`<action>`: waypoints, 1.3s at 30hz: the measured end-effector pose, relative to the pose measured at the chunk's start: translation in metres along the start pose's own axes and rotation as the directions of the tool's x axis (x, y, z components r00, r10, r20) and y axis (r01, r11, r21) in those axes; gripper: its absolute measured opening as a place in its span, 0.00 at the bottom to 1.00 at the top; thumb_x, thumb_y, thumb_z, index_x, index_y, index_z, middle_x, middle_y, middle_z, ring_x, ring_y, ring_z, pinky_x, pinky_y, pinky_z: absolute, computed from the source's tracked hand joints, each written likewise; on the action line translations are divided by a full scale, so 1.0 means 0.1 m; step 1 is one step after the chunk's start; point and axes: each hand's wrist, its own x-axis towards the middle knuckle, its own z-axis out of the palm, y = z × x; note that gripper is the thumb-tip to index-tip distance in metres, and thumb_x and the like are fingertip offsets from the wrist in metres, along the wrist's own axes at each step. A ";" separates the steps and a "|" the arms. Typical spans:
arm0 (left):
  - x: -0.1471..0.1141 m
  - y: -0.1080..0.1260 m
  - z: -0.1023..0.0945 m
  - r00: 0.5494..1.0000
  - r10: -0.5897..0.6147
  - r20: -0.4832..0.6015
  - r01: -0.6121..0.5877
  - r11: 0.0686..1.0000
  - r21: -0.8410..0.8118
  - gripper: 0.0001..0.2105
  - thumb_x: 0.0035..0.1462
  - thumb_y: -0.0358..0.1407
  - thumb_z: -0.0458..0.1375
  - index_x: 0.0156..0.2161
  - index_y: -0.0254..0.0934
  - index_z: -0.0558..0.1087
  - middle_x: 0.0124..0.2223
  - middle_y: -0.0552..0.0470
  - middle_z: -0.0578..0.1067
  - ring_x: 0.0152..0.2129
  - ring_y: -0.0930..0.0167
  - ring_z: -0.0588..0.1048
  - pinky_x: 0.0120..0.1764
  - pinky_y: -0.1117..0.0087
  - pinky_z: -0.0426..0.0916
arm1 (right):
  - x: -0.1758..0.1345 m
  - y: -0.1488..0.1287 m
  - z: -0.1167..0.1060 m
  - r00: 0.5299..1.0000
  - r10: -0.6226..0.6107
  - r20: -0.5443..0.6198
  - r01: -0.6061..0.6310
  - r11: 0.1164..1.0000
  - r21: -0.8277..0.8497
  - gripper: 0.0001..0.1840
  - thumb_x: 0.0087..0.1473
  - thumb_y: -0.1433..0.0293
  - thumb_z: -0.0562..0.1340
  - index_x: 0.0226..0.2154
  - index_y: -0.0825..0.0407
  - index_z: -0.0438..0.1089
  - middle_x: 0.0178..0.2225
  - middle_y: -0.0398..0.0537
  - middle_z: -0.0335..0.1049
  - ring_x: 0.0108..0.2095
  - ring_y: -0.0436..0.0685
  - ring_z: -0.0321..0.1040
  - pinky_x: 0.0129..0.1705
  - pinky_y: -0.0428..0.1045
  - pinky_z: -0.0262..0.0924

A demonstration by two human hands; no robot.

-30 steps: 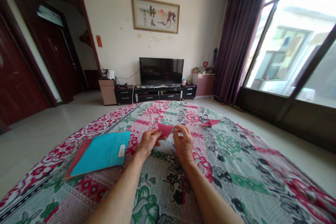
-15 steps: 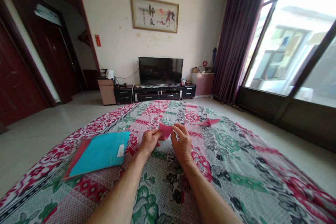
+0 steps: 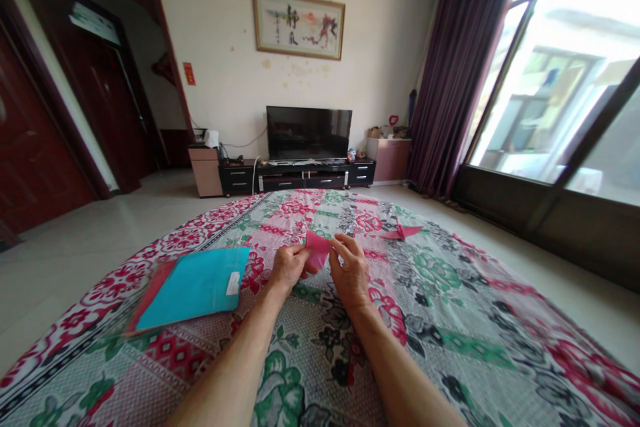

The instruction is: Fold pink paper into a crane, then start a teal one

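Note:
A small folded piece of pink paper is held up between my two hands above the cloth. My left hand pinches its left edge between thumb and fingers. On the other side, my right hand has thumb and index finger closed at the paper's right edge, with the other fingers curled. Beyond the right hand, a folded pink paper shape with pointed ends lies on the cloth. To the left rests a clear packet of coloured paper, blue on top, with a white label.
A round table with a flowered cloth spreads under my forearms. Past its far edge stand a low black cabinet and a television. A purple curtain and large window are at the right.
The pink paper has turned slightly and shows a little more of its face. Both hands keep hold of it. The whole view has shifted slightly.

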 end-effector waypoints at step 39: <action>-0.07 0.03 0.05 0.987 0.064 0.148 -0.037 0.984 -0.176 0.16 0.49 0.42 0.58 0.42 0.37 0.76 0.34 0.49 0.79 0.31 0.67 0.77 0.21 0.76 0.66 | 0.03 -0.04 0.00 0.978 0.153 0.143 -0.188 0.943 0.276 0.11 0.44 0.76 0.50 0.23 0.51 0.65 0.30 0.46 0.64 0.34 0.53 0.62 0.38 0.48 0.58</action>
